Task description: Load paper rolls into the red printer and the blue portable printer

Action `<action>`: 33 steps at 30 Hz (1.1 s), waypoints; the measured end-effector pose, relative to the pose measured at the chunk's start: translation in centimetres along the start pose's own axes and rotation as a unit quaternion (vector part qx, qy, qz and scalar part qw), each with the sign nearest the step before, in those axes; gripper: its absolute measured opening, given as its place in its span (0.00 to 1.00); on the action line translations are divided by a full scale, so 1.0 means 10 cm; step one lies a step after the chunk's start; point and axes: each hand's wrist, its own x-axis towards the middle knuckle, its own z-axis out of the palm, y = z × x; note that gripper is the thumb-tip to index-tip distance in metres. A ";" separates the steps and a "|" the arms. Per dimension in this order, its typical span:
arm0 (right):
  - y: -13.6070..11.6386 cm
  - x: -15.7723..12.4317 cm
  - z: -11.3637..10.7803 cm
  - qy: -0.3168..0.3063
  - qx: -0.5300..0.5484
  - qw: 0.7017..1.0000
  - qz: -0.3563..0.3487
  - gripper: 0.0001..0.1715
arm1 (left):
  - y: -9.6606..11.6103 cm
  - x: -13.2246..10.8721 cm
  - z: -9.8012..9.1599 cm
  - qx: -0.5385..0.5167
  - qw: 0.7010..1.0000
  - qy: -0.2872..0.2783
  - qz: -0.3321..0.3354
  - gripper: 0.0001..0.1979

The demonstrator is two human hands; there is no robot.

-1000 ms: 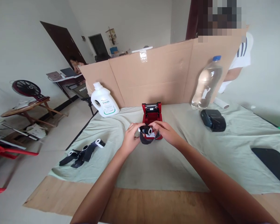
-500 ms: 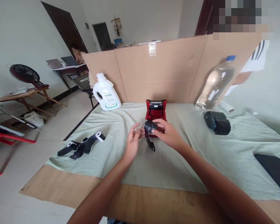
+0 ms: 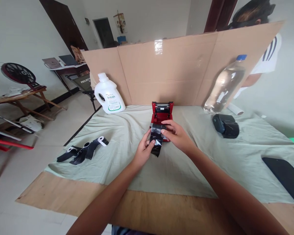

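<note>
A glossy black paper roll (image 3: 158, 128) is held up between my hands, its loose strip hanging down in front. My left hand (image 3: 143, 148) closes on the roll's left side and strip, thumb across the strip's face. On the other side, my right hand (image 3: 177, 135) grips the roll with thumb and fingers. Just behind them stands a small red printer (image 3: 162, 112) with its lid raised, a dark roller showing inside. The roll and my hands hide the printer's lower front.
Several similar black rolls (image 3: 85, 150) with white cores lie at left. A white jug (image 3: 109, 94) and a large clear bottle (image 3: 224, 86) flank a cardboard screen (image 3: 171, 75). A black device (image 3: 225, 126) and a dark flat object (image 3: 284, 176) lie at right. Behind the screen is a person (image 3: 266, 58).
The black roll has turned so its strip now faces me and hangs flat. My left hand has gone from spread fingers beside the roll to gripping it and its strip.
</note>
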 end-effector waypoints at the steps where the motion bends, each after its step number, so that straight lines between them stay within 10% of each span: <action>1: -0.02 -0.01 0.00 -0.008 -0.001 1.000 -0.002 0.21 | -0.03 0.01 -0.01 0.007 1.000 -0.002 0.005 0.41; 16: 0.01 -0.10 0.14 -0.030 -0.119 0.992 -0.015 0.18 | 0.16 0.02 -0.20 0.213 0.970 0.028 0.115 0.31; 33: 0.12 -0.13 0.27 0.020 -0.137 0.990 -0.015 0.19 | 0.04 -0.05 -0.17 0.211 0.974 0.022 0.073 0.39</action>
